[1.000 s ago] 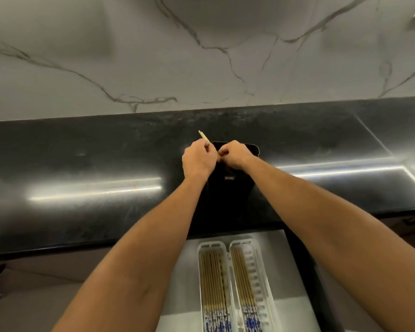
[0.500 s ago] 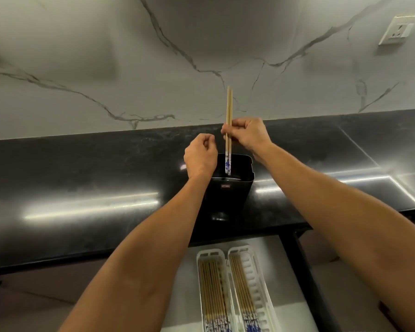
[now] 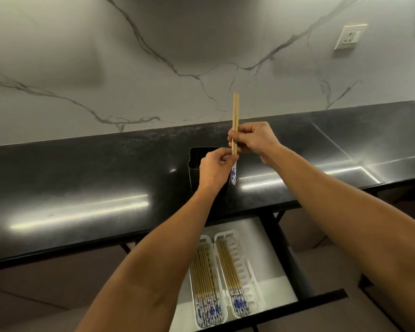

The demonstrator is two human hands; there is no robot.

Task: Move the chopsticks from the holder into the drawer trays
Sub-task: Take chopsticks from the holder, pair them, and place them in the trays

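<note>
A pair of wooden chopsticks (image 3: 235, 116) with blue-and-white patterned ends stands upright above the counter, clear of the black holder (image 3: 197, 161). My right hand (image 3: 254, 140) pinches the pair at mid-length. My left hand (image 3: 213, 167) grips it just below, near the patterned ends, and covers the holder's right side. Below, the open drawer (image 3: 276, 267) holds two white slotted trays: the left tray (image 3: 207, 245) and the right tray (image 3: 252, 279), each with several chopsticks lying lengthwise.
The glossy black countertop (image 3: 82, 183) runs left to right under a marble backsplash. A wall socket (image 3: 350, 37) sits at upper right. The drawer's dark front edge (image 3: 304, 305) juts toward me.
My right hand has lifted the pair fully out of the holder and a little to the right. My left hand has risen from the holder's rim and taken hold of the lower part.
</note>
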